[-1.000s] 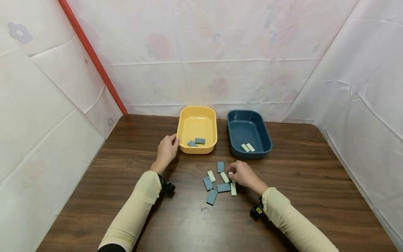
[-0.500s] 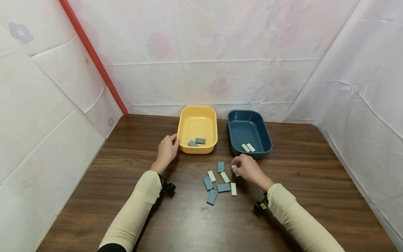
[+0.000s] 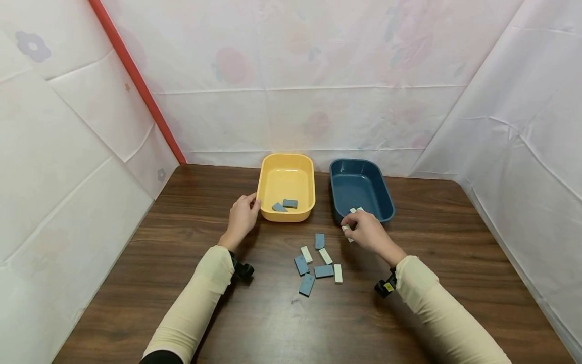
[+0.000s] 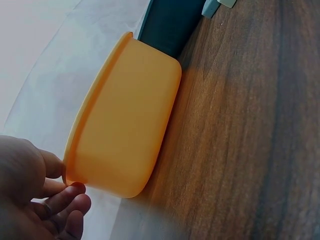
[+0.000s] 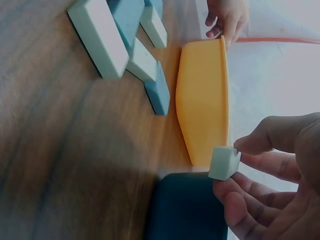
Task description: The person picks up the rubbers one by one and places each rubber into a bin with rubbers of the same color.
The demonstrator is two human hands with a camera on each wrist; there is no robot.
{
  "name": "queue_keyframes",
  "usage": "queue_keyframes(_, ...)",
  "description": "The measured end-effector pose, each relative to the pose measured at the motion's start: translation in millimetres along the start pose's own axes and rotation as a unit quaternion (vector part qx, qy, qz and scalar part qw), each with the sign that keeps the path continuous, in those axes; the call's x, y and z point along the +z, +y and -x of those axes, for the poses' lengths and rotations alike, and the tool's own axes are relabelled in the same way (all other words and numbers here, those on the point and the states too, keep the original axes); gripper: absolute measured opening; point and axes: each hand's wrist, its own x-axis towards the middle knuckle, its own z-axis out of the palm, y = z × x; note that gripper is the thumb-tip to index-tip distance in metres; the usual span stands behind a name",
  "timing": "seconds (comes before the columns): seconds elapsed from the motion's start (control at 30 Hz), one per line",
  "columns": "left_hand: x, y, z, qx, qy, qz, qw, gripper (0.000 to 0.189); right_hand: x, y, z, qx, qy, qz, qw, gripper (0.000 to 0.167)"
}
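With thumb and fingers my left hand pinches the near left rim of a yellow tray, as the left wrist view also shows. Two blue-grey blocks lie inside that tray. My right hand holds a pale green block between thumb and fingertips, above the table at the near edge of a dark blue tray. Two more pale blocks in the blue tray are partly hidden behind this hand. On the table in front of the trays lie several loose blocks, both blue-grey and pale green.
Both trays stand side by side on the brown wooden table, near its back edge. White printed sheets hang behind and at both sides. A red strip runs down the left corner.
My right hand has lifted a pale green block from the group and carried it away from me and rightward to the blue tray's near edge. The left hand stays at the yellow tray.
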Motion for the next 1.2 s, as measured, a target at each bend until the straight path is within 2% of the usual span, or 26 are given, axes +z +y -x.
queue_keyframes(0.33,1.6,-0.7,-0.2,0.005,0.001,-0.001,1.0,0.04,-13,6,-4.1,0.008,0.006,0.003,0.9999,0.018)
queue_keyframes(0.5,1.4,-0.7,-0.1,0.003,0.002,-0.001,1.0,0.04,-21,7,-8.2,0.004,0.023,0.003,0.9997,0.017)
queue_keyframes(0.87,1.8,-0.2,-0.4,0.009,0.005,-0.004,0.9999,0.039,-36,23,-19.0,0.016,0.03,0.01,0.9994,0.02)
queue_keyframes(1.03,2.0,0.0,0.2,0.009,0.007,-0.006,0.9999,0.039,-42,30,-25.3,0.03,0.034,0.014,0.9989,0.021)
queue_keyframes(1.2,1.8,-0.4,0.8,0.01,0.009,-0.005,0.9999,0.039,-46,38,-32.5,0.06,0.021,0.022,0.9978,0.023)
